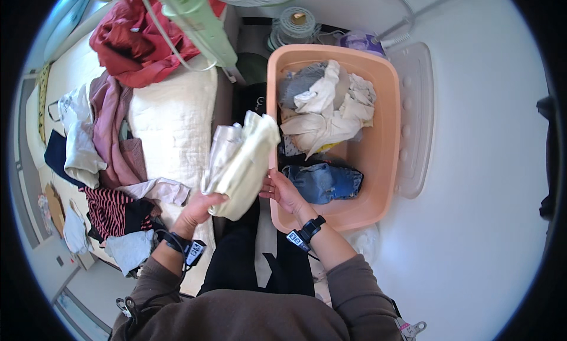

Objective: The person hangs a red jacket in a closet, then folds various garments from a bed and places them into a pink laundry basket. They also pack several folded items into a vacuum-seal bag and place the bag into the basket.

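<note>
A folded pale yellow garment [245, 170], its exact kind unclear, is gripped at its near end by my left hand [204, 209]. Its upper part reaches to the left rim of a peach plastic tub [387, 164]. My right hand [282, 190] is at the tub's near left rim, fingers apart and holding nothing that I can see. Inside the tub, folded blue denim [323, 183] lies nearest that hand. Behind it, white clothes [328, 119] are heaped together with a grey piece [302, 84].
Left of me a bed [171, 119] bears a red garment [133, 43], pink clothing [112, 134] and a striped piece [121, 210]. A green fan [198, 25] stands at the far end. A clear lid [418, 122] leans along the tub's right side.
</note>
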`<state>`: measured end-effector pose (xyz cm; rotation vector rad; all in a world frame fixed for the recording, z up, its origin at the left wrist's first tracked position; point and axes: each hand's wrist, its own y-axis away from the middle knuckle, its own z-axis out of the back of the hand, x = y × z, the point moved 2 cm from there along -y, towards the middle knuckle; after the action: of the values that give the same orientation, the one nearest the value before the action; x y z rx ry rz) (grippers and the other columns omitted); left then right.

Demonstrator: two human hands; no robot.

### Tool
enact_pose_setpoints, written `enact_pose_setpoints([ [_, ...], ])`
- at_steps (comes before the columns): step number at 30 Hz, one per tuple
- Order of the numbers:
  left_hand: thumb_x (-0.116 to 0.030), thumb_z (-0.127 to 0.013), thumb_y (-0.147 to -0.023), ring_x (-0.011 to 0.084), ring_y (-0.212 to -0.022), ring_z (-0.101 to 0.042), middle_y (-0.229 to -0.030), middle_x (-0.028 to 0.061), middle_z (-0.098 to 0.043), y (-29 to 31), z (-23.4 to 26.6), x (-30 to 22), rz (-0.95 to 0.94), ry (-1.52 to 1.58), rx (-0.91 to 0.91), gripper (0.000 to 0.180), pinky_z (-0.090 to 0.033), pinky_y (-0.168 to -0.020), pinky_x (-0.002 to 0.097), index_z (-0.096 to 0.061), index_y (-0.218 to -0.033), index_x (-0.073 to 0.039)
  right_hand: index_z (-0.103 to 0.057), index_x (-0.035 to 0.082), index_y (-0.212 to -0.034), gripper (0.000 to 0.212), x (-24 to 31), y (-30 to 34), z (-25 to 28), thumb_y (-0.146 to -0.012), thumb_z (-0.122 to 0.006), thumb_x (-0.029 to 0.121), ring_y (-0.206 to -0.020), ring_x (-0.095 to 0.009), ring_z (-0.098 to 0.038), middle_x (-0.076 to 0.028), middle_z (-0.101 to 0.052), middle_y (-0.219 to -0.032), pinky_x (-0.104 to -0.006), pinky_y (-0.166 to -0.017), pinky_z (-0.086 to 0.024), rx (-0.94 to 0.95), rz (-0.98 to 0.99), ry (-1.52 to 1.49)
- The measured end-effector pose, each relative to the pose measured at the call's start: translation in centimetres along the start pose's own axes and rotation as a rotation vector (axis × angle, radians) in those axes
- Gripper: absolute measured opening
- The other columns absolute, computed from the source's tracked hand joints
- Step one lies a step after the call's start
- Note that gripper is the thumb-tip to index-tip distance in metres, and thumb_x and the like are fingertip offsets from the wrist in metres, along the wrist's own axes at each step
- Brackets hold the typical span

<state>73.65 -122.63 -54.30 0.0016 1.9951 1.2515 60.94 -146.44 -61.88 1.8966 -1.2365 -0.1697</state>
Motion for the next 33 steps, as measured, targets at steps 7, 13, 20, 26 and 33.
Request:
enact_pose_setpoints([
  [7, -0.002, -0.066, -0.084, 0.0235, -0.118, -0.06, -0.131, 0.0095, -0.061, -2.2, -9.9, 1.0, 0.115, 0.435, 0.131, 0.061, -0.048, -0.101, 0.0378, -0.047, -0.142, -0.004, -0.059, 0.007, -0.122, 0.038, 1.5, 2.5, 10.7, -0.099, -0.062, 0.037, -0.085, -0.011, -0.064, -0.002, -0.066, -0.1, -0.0272, -0.071, -0.052, -0.601, 0.036, 0.199],
  [13, -0.004, -0.065, -0.084, 0.0228, -0.119, -0.059, -0.132, 0.0085, -0.06, -3.6, -11.1, 1.8, 0.109, 0.377, 0.089, 0.062, -0.046, -0.102, 0.037, -0.046, -0.143, -0.004, -0.047, 0.007, -0.139, 0.053, 9.4, -0.9, 14.6, -0.095, -0.067, 0.029, -0.101, -0.018, -0.062, -0.011, -0.061, -0.118, -0.0287, -0.076, -0.053, -0.645, 0.483, 0.554],
  [20, -0.003, -0.067, -0.082, 0.0207, -0.118, -0.059, -0.129, 0.0068, -0.062, -5.6, -12.4, 2.8, 0.091, 0.379, 0.067, 0.06, -0.045, -0.102, 0.0353, -0.05, -0.14, -0.005, -0.029, 0.012, -0.153, 0.086, 18.9, -10.1, 12.5, -0.083, -0.076, 0.029, -0.104, -0.039, -0.064, -0.022, -0.045, -0.144, -0.0437, -0.094, -0.05, -0.874, 0.986, 1.211],
  [26, 0.0, -0.068, -0.082, 0.0232, -0.118, -0.059, -0.13, 0.0096, -0.06, -7.0, -12.0, 4.6, 0.116, 0.345, 0.028, 0.063, -0.047, -0.102, 0.0381, -0.047, -0.141, -0.004, -0.056, 0.014, -0.128, 0.046, 18.6, -14.0, 17.0, -0.085, -0.069, 0.025, -0.103, -0.04, -0.065, -0.023, -0.068, -0.109, -0.0446, -0.088, -0.051, -0.96, 0.681, 0.969],
  [33, 0.002, -0.069, -0.083, 0.0182, -0.116, -0.06, -0.128, 0.006, -0.062, -8.4, -11.7, 5.5, 0.15, 0.394, 0.05, 0.059, -0.047, -0.1, 0.034, -0.051, -0.139, -0.006, -0.066, 0.003, -0.111, 0.033, 5.6, -10.7, 23.5, -0.092, -0.057, 0.028, -0.1, -0.04, -0.066, -0.023, -0.07, -0.103, -0.0474, -0.086, -0.052, -1.013, 0.248, 0.893],
])
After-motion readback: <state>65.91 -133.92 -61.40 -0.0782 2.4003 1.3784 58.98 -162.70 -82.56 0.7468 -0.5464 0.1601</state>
